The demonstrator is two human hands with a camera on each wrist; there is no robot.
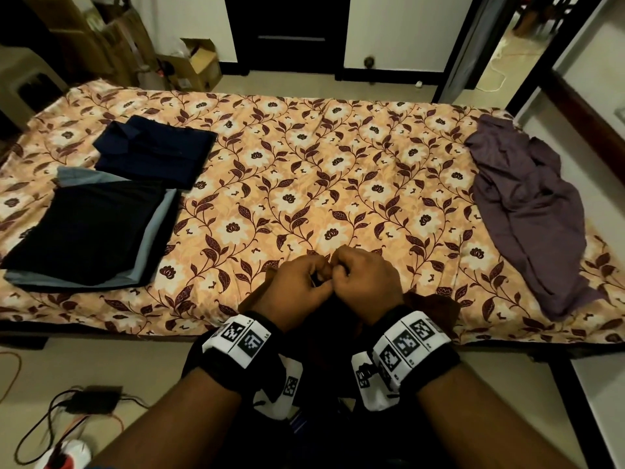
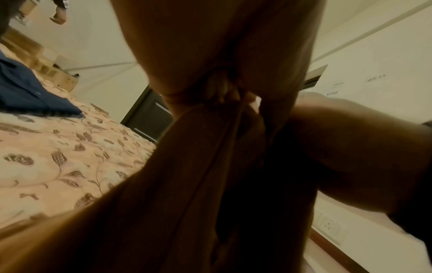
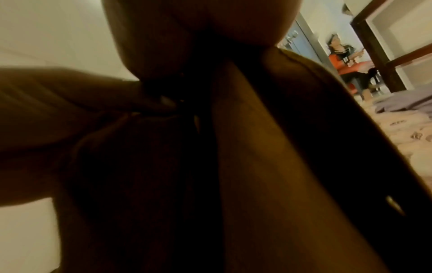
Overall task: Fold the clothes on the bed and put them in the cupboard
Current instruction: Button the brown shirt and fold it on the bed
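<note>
My left hand (image 1: 297, 286) and right hand (image 1: 365, 279) meet knuckle to knuckle over the near edge of the bed (image 1: 338, 164). Both pinch the top of a brown garment (image 1: 434, 308) that hangs down between my wrists. The left wrist view shows the brown garment (image 2: 187, 166) bunched under my fingertips (image 2: 222, 88). In the right wrist view the brown garment (image 3: 268, 147) fills most of the picture. A folded navy shirt (image 1: 155, 150) and a folded black garment (image 1: 88, 231) on a grey-blue one (image 1: 152, 238) lie at the left. A purple garment (image 1: 527, 211) lies crumpled at the right.
Cardboard boxes (image 1: 199, 66) and a dark door (image 1: 291, 32) stand beyond the bed. A power adapter with cables (image 1: 94, 399) lies on the floor at my left. An open doorway (image 1: 500, 62) is at the back right; a seated person in orange (image 3: 346, 61) is beyond it.
</note>
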